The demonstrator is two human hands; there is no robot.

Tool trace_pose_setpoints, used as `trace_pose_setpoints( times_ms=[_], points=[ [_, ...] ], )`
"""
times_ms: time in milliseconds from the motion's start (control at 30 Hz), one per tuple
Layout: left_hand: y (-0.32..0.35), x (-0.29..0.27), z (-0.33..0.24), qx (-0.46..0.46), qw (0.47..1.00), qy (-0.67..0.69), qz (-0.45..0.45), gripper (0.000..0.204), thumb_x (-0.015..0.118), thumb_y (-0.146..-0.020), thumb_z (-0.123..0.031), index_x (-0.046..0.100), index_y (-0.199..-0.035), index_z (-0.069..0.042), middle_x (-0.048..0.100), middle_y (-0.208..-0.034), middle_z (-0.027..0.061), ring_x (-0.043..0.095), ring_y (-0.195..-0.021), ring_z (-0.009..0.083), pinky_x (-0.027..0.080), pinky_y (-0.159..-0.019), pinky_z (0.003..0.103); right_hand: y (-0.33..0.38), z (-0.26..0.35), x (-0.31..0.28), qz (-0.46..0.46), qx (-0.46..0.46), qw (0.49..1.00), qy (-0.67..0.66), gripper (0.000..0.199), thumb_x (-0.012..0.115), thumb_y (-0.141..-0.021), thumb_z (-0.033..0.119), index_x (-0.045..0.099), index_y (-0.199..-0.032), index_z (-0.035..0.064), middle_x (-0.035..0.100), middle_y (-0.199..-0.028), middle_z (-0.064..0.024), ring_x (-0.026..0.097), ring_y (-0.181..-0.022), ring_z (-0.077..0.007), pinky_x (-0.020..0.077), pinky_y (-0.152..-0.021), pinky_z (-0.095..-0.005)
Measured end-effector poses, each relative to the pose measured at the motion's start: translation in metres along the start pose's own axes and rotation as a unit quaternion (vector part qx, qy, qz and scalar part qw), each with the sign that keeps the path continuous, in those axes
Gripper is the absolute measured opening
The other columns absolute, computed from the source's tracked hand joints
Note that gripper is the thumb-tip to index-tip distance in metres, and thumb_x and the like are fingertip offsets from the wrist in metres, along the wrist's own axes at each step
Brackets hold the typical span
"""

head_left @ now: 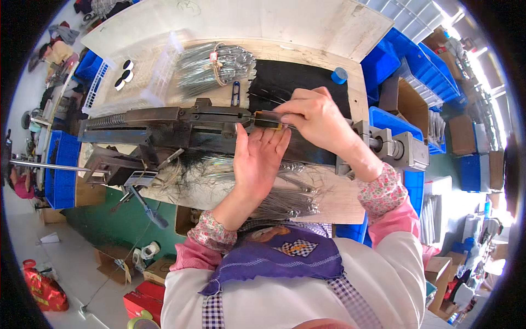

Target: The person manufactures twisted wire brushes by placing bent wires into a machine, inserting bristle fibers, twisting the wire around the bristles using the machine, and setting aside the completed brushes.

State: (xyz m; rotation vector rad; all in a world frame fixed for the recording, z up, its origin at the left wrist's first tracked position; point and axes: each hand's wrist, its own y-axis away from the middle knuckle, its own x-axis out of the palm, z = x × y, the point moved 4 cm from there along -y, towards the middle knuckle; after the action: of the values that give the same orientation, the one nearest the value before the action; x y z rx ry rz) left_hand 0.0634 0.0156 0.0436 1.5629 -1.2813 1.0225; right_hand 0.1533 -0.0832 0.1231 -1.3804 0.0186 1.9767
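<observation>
My left hand [255, 159] is raised flat, palm toward me, fingers together and pointing up at a small dark block with a yellow edge [267, 119] on the metal press machine [164, 127]. My right hand [314, 119] pinches thin metal wires at that block from the right. A pile of loose thin wire pieces [290, 192] lies on the wooden bench just under my left hand. It is not clear whether the left fingers grip a wire.
A tied bundle of wires [216, 68] lies at the back, next to a clear plastic tray [143, 77]. A blue cap [339, 75] sits at the back right on the bench. Blue plastic bins [408, 60] stand to the right. Cardboard boxes are on the floor.
</observation>
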Motion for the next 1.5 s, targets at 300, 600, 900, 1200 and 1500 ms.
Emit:
trace_pose_setpoints(
  times_ms=[300, 600, 900, 1200, 1500],
  points=[
    [-0.014, -0.018, -0.006, -0.048, 0.982, 0.06, 0.173, 0.066, 0.03, -0.099, -0.055, 0.049, -0.12, 0.005, 0.055, -0.121, 0.0135, 0.048, -0.121, 0.025, 0.033, -0.111, 0.039, 0.007, 0.028, -0.006, -0.048, -0.105, 0.991, 0.073, 0.014, 0.067, -0.071, 0.012, 0.071, -0.084, 0.0159, 0.057, -0.072, -0.0001, 0.06, -0.075, -0.019, 0.0389, -0.077, -0.0354],
    [0.007, 0.006, -0.01, -0.002, 1.0, -0.011, -0.012, 0.073, 0.031, -0.098, -0.054, 0.035, -0.129, 0.012, 0.044, -0.132, 0.0228, 0.04, -0.129, 0.0327, 0.026, -0.115, 0.043, -0.007, -0.016, -0.001, 0.015, 0.036, 0.996, -0.082, 0.014, 0.069, -0.073, 0.017, 0.074, -0.085, 0.0111, 0.064, -0.073, -0.0085, 0.064, -0.073, -0.0256, 0.0492, -0.07, -0.0366],
    [0.005, 0.007, -0.014, -0.009, 1.0, -0.007, -0.009, 0.07, 0.032, -0.098, -0.053, 0.04, -0.124, 0.011, 0.046, -0.129, 0.0228, 0.042, -0.127, 0.0323, 0.027, -0.114, 0.044, -0.012, -0.004, 0.0, 0.044, 0.016, 0.999, 0.001, 0.015, 0.067, -0.074, 0.016, 0.074, -0.087, 0.0121, 0.064, -0.075, -0.0066, 0.063, -0.076, -0.0251, 0.0434, -0.08, -0.0401],
    [0.003, 0.008, -0.017, -0.011, 0.999, -0.03, 0.026, 0.063, 0.033, -0.098, -0.054, 0.047, -0.115, 0.005, 0.052, -0.119, 0.0158, 0.046, -0.12, 0.0269, 0.031, -0.111, 0.041, -0.008, -0.003, -0.004, 0.021, -0.001, 1.0, -0.001, 0.014, 0.067, -0.076, 0.016, 0.074, -0.088, 0.0126, 0.062, -0.074, -0.0043, 0.062, -0.078, -0.0215, 0.0408, -0.083, -0.0378],
    [0.008, 0.001, -0.015, 0.0, 0.999, -0.016, -0.031, 0.076, 0.033, -0.098, -0.054, 0.034, -0.129, 0.015, 0.042, -0.135, 0.0258, 0.037, -0.132, 0.0344, 0.025, -0.115, 0.046, -0.014, 0.001, -0.009, -0.057, 0.016, 0.991, -0.117, 0.01, 0.065, -0.076, 0.014, 0.072, -0.083, 0.0124, 0.062, -0.075, -0.0064, 0.063, -0.071, -0.0258, 0.0475, -0.071, -0.0383]
  ],
)
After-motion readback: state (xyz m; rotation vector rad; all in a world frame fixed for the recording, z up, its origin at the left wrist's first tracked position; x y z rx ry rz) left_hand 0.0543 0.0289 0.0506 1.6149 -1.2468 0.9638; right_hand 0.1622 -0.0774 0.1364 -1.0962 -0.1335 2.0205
